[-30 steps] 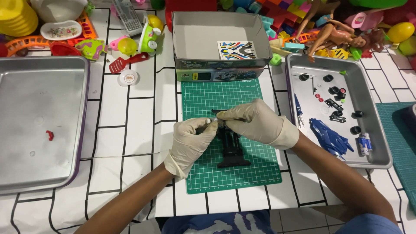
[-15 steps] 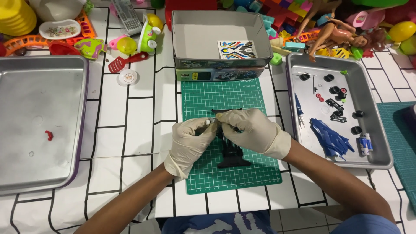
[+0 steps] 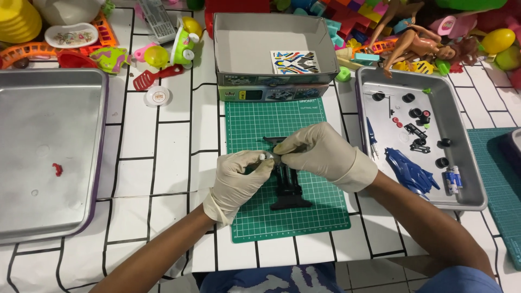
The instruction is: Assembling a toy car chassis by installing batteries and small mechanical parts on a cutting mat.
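Both gloved hands meet over the middle of the green mat (image 3: 255, 125), working on a black chassis (image 3: 286, 187) that lies lengthwise on it, its near end pointing toward the mat's front edge. The left hand (image 3: 239, 179) is closed, fingertips pinched on a small white part (image 3: 261, 157) held against the chassis's far end; the right hand (image 3: 317, 152) is curled over the same spot, fingertips together on the frame beside that part, though exactly what they pinch is hidden. The step looks like seating a small piece on the chassis, so it would go best with the frame kept flat on the mat, the right hand steadying it close to the joint while the left presses straight in rather than at a slant, since a part this small could skip away among the clutter. At the mat's right edge a metal tray (image 3: 472, 195) holds black wheels (image 3: 418, 113) and a blue body shell (image 3: 410, 173); an open box (image 3: 271, 81) with a sticker sheet (image 3: 296, 61) sits at the mat's far edge; a second tray (image 3: 32, 217) lies near the table's left edge
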